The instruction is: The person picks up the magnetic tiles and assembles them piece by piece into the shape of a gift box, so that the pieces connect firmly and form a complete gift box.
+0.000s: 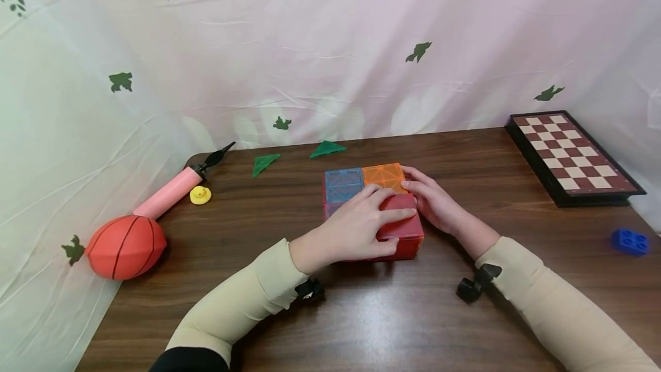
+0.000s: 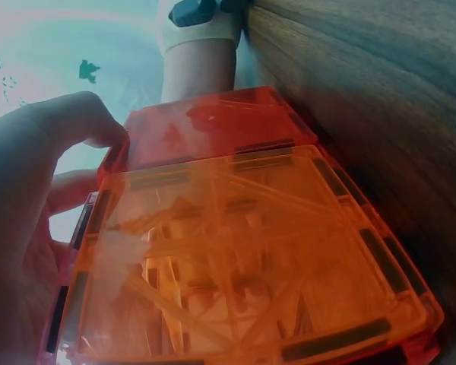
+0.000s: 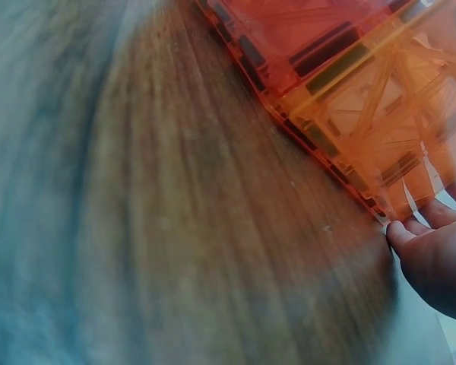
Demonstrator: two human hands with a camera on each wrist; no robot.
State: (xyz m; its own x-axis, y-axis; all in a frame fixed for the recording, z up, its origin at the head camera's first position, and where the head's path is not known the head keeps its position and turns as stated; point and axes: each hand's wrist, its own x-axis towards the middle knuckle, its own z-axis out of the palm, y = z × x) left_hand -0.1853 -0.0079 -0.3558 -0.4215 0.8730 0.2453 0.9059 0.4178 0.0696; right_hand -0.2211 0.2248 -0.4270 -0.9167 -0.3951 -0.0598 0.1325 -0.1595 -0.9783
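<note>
A box built of see-through magnetic tiles stands mid-table in the head view. On its top show a blue tile, an orange tile and a red tile at the near right. My left hand lies over the top, its fingers spread across the red tile and the thumb toward the near edge. At the far right corner, my right hand holds the box between thumb and fingers. Orange side tiles fill most of the left wrist view, with frames visible inside through them.
Two green triangular tiles lie behind the box. To the left are a pink pump, a yellow duck and a red ball. A chessboard and a blue brick sit at the right.
</note>
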